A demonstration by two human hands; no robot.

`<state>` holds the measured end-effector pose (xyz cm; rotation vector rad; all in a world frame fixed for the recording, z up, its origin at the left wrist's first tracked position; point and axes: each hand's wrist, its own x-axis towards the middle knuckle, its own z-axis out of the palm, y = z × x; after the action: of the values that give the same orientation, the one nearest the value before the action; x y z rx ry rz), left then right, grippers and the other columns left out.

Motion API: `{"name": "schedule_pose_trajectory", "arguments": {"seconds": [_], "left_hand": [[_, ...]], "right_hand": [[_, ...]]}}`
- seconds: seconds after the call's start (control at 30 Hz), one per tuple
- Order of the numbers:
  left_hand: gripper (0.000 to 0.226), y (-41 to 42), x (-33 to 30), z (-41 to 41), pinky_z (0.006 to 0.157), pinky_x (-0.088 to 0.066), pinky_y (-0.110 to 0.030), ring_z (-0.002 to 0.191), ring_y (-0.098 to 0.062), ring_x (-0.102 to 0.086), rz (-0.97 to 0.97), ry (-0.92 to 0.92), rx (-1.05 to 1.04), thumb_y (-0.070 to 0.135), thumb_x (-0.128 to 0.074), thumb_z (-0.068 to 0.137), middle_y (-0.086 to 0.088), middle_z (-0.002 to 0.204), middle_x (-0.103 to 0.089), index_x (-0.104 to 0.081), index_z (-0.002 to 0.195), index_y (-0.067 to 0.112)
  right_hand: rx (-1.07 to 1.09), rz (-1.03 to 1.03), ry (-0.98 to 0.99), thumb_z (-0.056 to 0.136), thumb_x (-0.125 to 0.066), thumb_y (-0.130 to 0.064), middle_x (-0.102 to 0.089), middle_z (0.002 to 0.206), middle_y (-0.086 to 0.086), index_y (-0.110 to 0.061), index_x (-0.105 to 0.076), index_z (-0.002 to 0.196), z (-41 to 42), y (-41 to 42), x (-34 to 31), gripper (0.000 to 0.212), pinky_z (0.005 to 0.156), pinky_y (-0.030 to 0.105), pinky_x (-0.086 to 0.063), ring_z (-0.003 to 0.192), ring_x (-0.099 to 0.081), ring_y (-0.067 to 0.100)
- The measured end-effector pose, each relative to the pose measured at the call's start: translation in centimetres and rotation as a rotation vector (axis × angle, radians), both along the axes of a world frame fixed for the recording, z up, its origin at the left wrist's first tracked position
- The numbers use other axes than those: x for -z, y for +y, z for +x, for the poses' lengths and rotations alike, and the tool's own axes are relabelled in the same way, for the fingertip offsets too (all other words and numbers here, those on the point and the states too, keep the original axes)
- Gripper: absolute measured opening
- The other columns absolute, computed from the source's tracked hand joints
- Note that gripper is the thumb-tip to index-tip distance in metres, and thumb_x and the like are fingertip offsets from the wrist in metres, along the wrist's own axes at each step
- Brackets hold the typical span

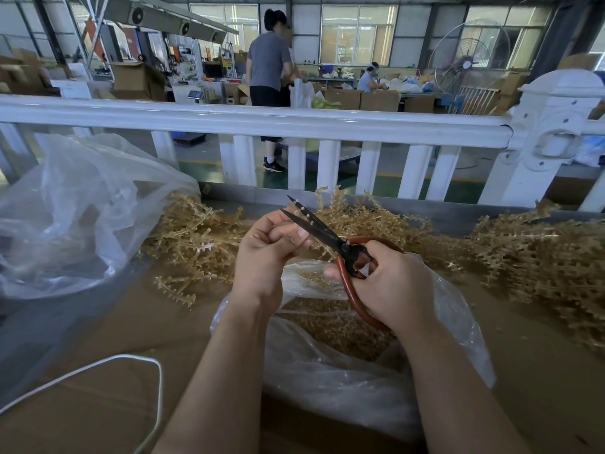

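Your right grip [393, 286] held the scissors [330, 235], blades partly open. Your left grip [265, 257] pinched a tan sprue strip [305, 209] between the blades, over the clear bag [343, 371] on the bench [98, 404].

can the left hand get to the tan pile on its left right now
Probably yes: the pile lies open just beside the left hand, nothing between them. But that hand pinches a strip at the scissors, so it should let go first.
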<state>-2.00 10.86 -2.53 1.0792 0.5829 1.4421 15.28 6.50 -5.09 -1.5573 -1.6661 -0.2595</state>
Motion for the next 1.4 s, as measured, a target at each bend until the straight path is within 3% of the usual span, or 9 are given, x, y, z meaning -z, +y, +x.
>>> {"name": "schedule_pose_trajectory", "arguments": {"seconds": [0.17,0.33,0.5,0.73,0.9,1.07,1.2,1.4], "left_hand": [[0.022,-0.18,-0.15,-0.01,0.064,-0.052,-0.018,0.063,-0.011,-0.063,-0.001,-0.049,0.042,-0.003,-0.064,0.075,-0.002,0.067,-0.068,-0.061,0.095,0.005],[0.023,-0.14,-0.15,0.00,0.064,-0.051,-0.019,0.063,-0.011,-0.062,-0.017,-0.054,0.039,-0.005,-0.064,0.077,-0.003,0.068,-0.067,-0.060,0.098,0.004],[0.021,-0.02,-0.02,-0.01,0.063,-0.052,-0.019,0.062,-0.013,-0.063,-0.050,-0.064,0.032,-0.013,-0.060,0.083,-0.007,0.069,-0.066,-0.060,0.095,0.005],[0.028,0.04,0.04,0.34,0.059,-0.051,-0.018,0.054,-0.008,-0.060,-0.020,0.080,-0.058,-0.021,-0.058,0.082,0.006,0.054,-0.061,-0.063,0.099,0.002],[0.021,-0.13,0.15,0.49,0.057,-0.049,-0.019,0.056,-0.013,-0.064,0.016,0.171,-0.087,-0.018,-0.064,0.079,-0.006,0.064,-0.068,-0.065,0.086,0.002],[0.033,-0.09,0.31,0.29,0.058,-0.050,-0.019,0.061,-0.015,-0.068,0.004,0.200,-0.059,-0.017,-0.063,0.079,-0.009,0.069,-0.071,-0.071,0.069,0.014],[0.024,-0.11,0.35,0.31,0.061,-0.052,-0.020,0.064,-0.018,-0.068,-0.045,0.189,-0.031,-0.013,-0.064,0.079,-0.014,0.071,-0.072,-0.070,0.070,0.009],[0.024,-0.29,0.24,0.25,0.059,-0.051,-0.018,0.064,-0.014,-0.069,-0.074,0.138,-0.005,-0.008,-0.064,0.084,-0.010,0.069,-0.072,-0.071,0.071,0.010]], "right_hand": [[-0.019,-0.002,0.004,0.074,-0.053,-0.082,-0.053,0.063,-0.023,-0.023,-0.070,0.078,0.04,-0.06,-0.14,0.062,0.049,0.004,-0.030,0.051,-0.049,-0.003],[-0.024,0.011,0.016,0.073,-0.056,-0.082,-0.045,0.058,-0.026,-0.023,-0.066,0.071,0.01,-0.03,-0.15,0.060,0.048,0.004,-0.027,0.048,-0.043,-0.010],[-0.036,0.022,0.034,0.073,-0.050,-0.086,-0.048,0.059,-0.025,-0.024,-0.064,0.069,0.10,0.12,0.01,0.063,0.049,0.005,-0.028,0.049,-0.045,-0.004],[-0.014,-0.100,-0.005,0.067,-0.032,-0.096,-0.062,0.074,-0.023,-0.030,-0.069,0.095,0.07,0.31,0.14,0.082,0.054,0.010,-0.038,0.064,-0.053,-0.003],[0.009,-0.146,0.011,0.064,-0.035,-0.095,-0.066,0.084,-0.021,-0.031,-0.068,0.103,0.11,0.31,-0.03,0.082,0.062,0.020,-0.051,0.078,-0.065,0.005],[-0.012,-0.134,0.005,0.066,-0.038,-0.093,-0.070,0.086,-0.018,-0.030,-0.068,0.102,0.04,0.19,-0.18,0.079,0.058,0.016,-0.044,0.077,-0.065,0.006],[-0.016,-0.132,0.000,0.067,-0.037,-0.093,-0.063,0.080,-0.022,-0.030,-0.069,0.102,-0.09,0.13,-0.24,0.079,0.055,0.010,-0.037,0.070,-0.058,0.002],[0.007,-0.113,-0.011,0.069,-0.045,-0.091,-0.053,0.074,-0.027,-0.031,-0.067,0.096,0.04,0.14,-0.31,0.069,0.055,0.012,-0.037,0.068,-0.054,0.000]]}}
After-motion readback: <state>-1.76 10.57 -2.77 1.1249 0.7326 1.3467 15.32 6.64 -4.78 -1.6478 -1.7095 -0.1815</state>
